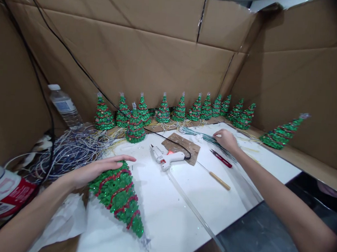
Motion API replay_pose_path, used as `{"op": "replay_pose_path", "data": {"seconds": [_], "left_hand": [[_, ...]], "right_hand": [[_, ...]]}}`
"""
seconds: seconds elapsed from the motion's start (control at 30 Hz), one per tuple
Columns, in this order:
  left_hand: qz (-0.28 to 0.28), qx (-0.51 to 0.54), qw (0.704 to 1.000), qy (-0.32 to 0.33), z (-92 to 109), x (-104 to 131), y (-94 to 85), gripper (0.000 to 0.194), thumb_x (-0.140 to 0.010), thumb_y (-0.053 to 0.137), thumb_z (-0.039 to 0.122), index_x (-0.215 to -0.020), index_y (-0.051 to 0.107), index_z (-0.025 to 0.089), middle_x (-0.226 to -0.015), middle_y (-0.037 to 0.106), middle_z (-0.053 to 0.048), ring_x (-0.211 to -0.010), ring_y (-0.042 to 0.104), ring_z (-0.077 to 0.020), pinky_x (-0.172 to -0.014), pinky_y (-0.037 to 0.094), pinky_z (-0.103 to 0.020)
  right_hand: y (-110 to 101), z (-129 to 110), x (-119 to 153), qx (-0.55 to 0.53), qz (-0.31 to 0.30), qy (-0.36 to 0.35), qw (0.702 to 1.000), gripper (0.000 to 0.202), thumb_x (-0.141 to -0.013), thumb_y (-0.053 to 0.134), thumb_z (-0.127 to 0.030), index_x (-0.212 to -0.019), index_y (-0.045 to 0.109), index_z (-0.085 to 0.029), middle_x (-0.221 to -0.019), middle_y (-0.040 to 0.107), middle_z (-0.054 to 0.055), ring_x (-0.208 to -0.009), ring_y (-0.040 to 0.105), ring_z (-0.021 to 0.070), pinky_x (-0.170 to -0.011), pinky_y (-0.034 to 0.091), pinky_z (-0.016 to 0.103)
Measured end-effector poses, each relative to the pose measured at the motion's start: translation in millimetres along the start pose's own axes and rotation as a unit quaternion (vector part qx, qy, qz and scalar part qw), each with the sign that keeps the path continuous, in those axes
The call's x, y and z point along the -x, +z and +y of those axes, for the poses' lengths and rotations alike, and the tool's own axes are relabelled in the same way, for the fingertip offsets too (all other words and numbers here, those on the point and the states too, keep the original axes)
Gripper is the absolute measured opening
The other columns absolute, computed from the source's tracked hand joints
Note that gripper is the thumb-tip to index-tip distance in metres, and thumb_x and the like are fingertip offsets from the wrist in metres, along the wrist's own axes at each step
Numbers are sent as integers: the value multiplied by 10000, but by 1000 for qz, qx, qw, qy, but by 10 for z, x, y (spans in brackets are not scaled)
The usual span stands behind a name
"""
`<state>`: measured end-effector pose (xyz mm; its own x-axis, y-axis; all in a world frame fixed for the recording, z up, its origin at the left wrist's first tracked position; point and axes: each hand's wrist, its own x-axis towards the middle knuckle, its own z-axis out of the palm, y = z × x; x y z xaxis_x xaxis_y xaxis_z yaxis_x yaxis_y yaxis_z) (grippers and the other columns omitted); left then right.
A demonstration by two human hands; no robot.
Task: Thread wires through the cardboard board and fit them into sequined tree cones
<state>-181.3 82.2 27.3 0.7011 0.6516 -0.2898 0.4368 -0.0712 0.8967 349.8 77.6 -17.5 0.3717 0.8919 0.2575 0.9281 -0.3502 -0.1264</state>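
Observation:
A green tree with red garland (121,197) lies on its side on the white board (163,213), its clear star tip toward the front edge. My left hand (106,166) rests on the tree's base end, fingers stretched out. Over a bundle of thin green wires (196,134) at the back right, my right hand (224,139) has thumb and fingertips pressed together; what they hold is too small to name. Between the hands a white glue gun (166,158) with a long clear glue stick lies by a brown cardboard piece (194,146).
Small trees (163,110) line the back; another (282,135) leans at the right. Red snips (221,158) and a wooden-handled tool (219,180) lie right of centre. Tangled wires (73,146), a clear bottle (65,106) and a red-labelled bottle (7,192) are left. Cardboard walls (133,51) enclose the back.

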Motion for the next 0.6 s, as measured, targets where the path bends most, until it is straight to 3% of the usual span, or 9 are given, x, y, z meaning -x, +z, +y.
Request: {"op": "replay_pose_path", "data": {"seconds": [0.2, 0.4, 0.53, 0.6], "left_hand": [[9, 43, 999, -32, -37, -11, -2, 500, -833, 574, 532, -1290, 603, 331, -1181, 708, -14, -1193, 586, -313, -1004, 460, -386], [19, 56, 998, -26, -37, -5, 26, 454, -841, 571, 493, -1260, 622, 324, -1135, 721, -3, -1195, 574, -298, -1003, 437, -367], [3, 75, 997, -22, -23, -5, 21, 415, -868, 557, 447, -1255, 619, 312, -1194, 696, 2, -1178, 579, -279, -1003, 426, -348], [-8, 81, 997, -18, -20, -7, 10, 404, -876, 557, 425, -1257, 615, 304, -1263, 661, 7, -1172, 580, -272, -1005, 420, -343]], "right_hand": [[-287, -199, -13, -64, 132, -36, 989, 172, -938, 549, -277, -1002, 660, -162, -976, 694, 80, -839, 632, 172, -796, 500, 333], [-778, -734, 47, -174, 268, -115, 941, 195, -926, 526, -245, -1053, 641, -152, -946, 714, 116, -833, 636, 177, -776, 470, 293], [-982, -1172, 241, -266, 287, -166, 905, 302, -960, 493, -347, -1120, 655, -149, -958, 719, 94, -735, 659, 140, -581, 514, 245], [-1060, -1381, 379, -366, 263, -197, 871, 283, -894, 613, -370, -1027, 730, -148, -854, 735, 74, -635, 645, 132, -509, 522, 251]]}}
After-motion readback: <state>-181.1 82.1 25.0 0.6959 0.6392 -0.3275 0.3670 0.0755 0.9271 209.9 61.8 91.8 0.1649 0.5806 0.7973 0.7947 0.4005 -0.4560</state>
